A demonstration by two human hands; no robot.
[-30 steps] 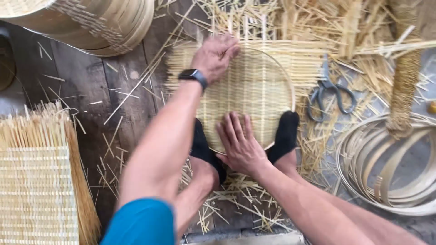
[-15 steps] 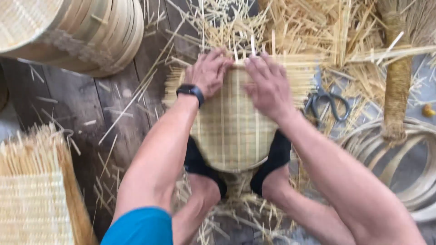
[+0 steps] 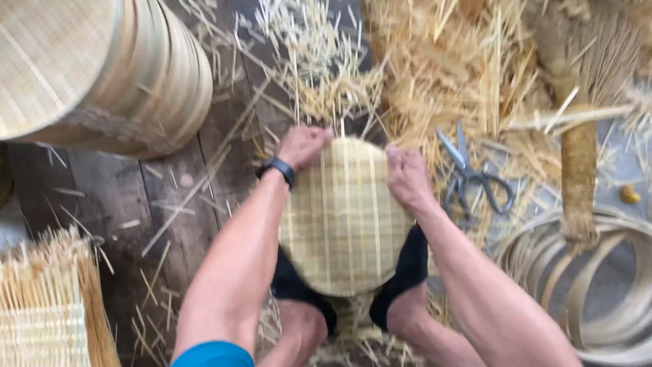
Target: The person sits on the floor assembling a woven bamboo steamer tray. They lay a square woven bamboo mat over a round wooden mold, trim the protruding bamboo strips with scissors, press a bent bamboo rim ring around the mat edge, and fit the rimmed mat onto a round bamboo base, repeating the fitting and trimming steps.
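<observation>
Bamboo mat (image 3: 343, 217), tilted up between black-socked feet (image 3: 401, 272), long axis running twelve to six; left hand (image 3: 302, 146) and right hand (image 3: 407, 177) clamp its top corners. Scissors (image 3: 472, 177) at three o'clock.

Your shot is lit by soft, even daylight, bright enough all over with no harsh glare. Shadows are faint, just a darker patch under the woven mat (image 3: 343, 217) near your feet. Motion blur smears pretty much everything: the straw pile (image 3: 435, 68) at the far side is mushy, and the scissors (image 3: 472, 173) on the right look soft. The stacked baskets (image 3: 102, 75) far left bulge a bit from lens distortion.
</observation>
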